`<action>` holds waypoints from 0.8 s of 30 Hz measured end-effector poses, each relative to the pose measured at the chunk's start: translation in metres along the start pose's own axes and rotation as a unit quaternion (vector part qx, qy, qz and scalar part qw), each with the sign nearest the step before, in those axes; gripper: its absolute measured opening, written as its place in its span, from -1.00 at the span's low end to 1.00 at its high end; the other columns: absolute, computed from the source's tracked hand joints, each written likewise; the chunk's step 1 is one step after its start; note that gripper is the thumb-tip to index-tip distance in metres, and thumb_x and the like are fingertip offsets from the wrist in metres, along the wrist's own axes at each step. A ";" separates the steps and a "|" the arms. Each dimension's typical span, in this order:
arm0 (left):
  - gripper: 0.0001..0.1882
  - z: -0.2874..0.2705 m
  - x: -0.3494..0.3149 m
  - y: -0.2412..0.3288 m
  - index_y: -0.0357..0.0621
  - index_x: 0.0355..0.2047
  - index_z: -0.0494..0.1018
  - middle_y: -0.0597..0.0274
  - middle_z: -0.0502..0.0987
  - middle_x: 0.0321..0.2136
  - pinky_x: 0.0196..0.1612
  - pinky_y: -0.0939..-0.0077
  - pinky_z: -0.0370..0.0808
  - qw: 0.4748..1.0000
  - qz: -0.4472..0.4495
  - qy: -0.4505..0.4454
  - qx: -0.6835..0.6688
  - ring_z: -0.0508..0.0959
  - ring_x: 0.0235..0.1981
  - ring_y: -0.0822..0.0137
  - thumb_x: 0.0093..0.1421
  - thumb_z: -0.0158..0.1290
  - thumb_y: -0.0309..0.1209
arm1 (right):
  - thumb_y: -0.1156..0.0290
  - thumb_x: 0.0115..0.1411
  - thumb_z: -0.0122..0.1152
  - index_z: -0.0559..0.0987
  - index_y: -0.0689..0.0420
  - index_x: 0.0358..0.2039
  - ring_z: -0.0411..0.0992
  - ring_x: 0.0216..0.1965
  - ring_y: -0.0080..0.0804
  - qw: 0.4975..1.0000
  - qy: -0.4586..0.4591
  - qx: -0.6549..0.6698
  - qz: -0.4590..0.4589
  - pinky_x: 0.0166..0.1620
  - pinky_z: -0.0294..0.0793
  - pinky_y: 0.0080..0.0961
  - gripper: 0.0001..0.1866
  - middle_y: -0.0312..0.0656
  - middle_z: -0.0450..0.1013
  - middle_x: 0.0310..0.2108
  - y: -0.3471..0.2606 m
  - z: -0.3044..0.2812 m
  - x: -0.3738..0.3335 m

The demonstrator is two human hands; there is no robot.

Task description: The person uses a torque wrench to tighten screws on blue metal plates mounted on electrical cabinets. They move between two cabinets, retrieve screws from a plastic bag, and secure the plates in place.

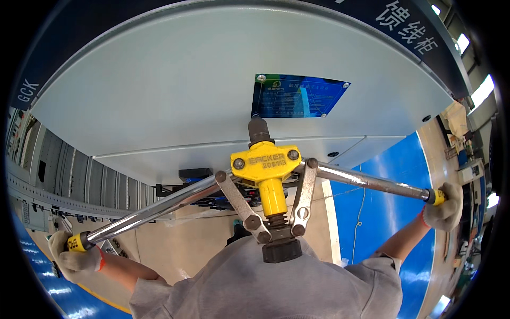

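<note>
A two-handed rivet gun (266, 165) with a yellow head and long chrome arms spreads wide in front of my chest. At the end of its left arm, my left hand (61, 259), in a pale work glove, is closed round the yellow-banded grip. My gloved right hand (450, 211) grips the other arm's end at the far right. The tool's dark nose meets the lower left corner of a blue nameplate (297, 95). Rivet heads show at the plate's other three corners. Behind the plate is a light grey cabinet panel (175, 80).
A dark band (366, 16) with lettering runs along the panel's far edge. Metal cabinet framing (79, 175) stands at the left. Blue flooring (388, 212) with a thin cord (359, 218) lies at the right. Shelving and equipment (473, 175) line the far right.
</note>
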State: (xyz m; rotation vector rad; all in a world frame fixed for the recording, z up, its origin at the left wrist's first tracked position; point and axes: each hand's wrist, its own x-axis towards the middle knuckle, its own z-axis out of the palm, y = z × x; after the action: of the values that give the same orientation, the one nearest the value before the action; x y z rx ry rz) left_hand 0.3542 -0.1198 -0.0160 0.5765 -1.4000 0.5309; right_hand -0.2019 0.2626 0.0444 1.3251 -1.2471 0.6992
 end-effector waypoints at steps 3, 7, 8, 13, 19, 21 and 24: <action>-0.62 0.002 0.007 0.003 -0.45 -0.53 0.40 -0.03 0.44 -0.60 -0.53 0.36 0.27 0.999 -0.031 0.009 -0.005 0.38 -0.60 0.19 0.34 -0.23 -0.43 | 0.55 0.34 -0.12 0.46 0.47 -0.12 0.35 -0.63 -0.28 0.988 0.054 -0.142 -0.035 -0.60 0.24 -0.48 -0.75 -0.02 0.45 -0.45 0.007 0.005 -0.001; -0.58 0.015 0.006 0.004 -0.28 -0.57 0.29 0.06 0.38 -0.59 -0.50 0.39 0.31 0.999 -0.016 0.032 0.002 0.36 -0.58 0.22 0.45 -0.23 -0.35 | 0.60 0.25 -0.21 0.39 0.38 0.08 0.38 -0.23 -0.19 0.926 0.178 0.290 0.162 -0.09 0.48 -0.22 -0.60 -0.10 0.36 -0.20 0.016 0.001 -0.019; -0.60 0.018 0.010 0.007 -0.27 -0.56 0.29 0.08 0.39 -0.57 -0.51 0.39 0.30 0.982 -0.094 0.101 -0.126 0.36 -0.58 0.22 0.45 -0.21 -0.37 | 0.61 0.24 -0.21 0.39 0.38 0.07 0.37 -0.14 -0.17 0.844 0.210 0.452 0.201 0.03 0.47 -0.14 -0.61 -0.10 0.35 -0.17 0.013 0.007 -0.015; -0.56 0.012 0.030 0.004 -0.10 -0.74 0.30 0.26 0.35 -0.75 -0.64 0.62 0.36 0.560 -0.303 0.186 -0.748 0.37 -0.76 0.35 0.35 -0.05 -0.46 | 0.71 0.08 0.07 0.43 0.07 -0.27 0.42 -0.17 -0.37 0.587 0.295 0.707 0.262 0.08 0.47 -0.30 -0.75 -0.22 0.39 -0.28 -0.002 0.033 0.005; -0.54 -0.004 0.050 0.031 -0.02 -0.90 0.27 0.40 0.33 -0.92 -0.83 0.73 0.29 0.286 -0.156 0.183 -0.927 0.31 -0.92 0.57 0.15 -0.08 -0.58 | 0.65 0.16 0.20 0.50 0.05 -0.42 0.45 -0.72 -0.64 0.464 0.324 0.817 0.110 -0.49 0.58 -0.70 -0.84 -0.43 0.48 -0.72 -0.023 0.035 0.034; -0.55 -0.025 0.059 0.050 -0.04 -0.91 0.28 0.39 0.34 -0.92 -0.82 0.73 0.30 0.323 -0.112 0.176 -0.923 0.31 -0.92 0.57 0.13 -0.05 -0.57 | 0.62 0.18 0.21 0.54 0.10 -0.43 0.44 -0.76 -0.64 0.475 0.358 0.802 0.053 -0.59 0.56 -0.74 -0.89 -0.38 0.54 -0.72 -0.032 0.026 0.046; -0.61 -0.051 0.063 0.076 -0.06 -0.87 0.31 0.37 0.36 -0.89 -0.77 0.74 0.36 0.379 -0.031 0.197 -0.904 0.37 -0.88 0.54 0.06 -0.02 -0.63 | 0.59 0.21 0.19 0.57 0.14 -0.45 0.45 -0.75 -0.64 0.472 0.295 0.829 -0.059 -0.59 0.57 -0.72 -0.90 -0.37 0.52 -0.73 -0.043 0.017 0.064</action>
State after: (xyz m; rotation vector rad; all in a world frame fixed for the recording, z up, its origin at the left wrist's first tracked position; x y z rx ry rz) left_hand 0.3488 -0.0286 0.0473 -1.2776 -0.7042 -1.0259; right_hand -0.1492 0.2218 0.0867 2.1577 0.6215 2.2749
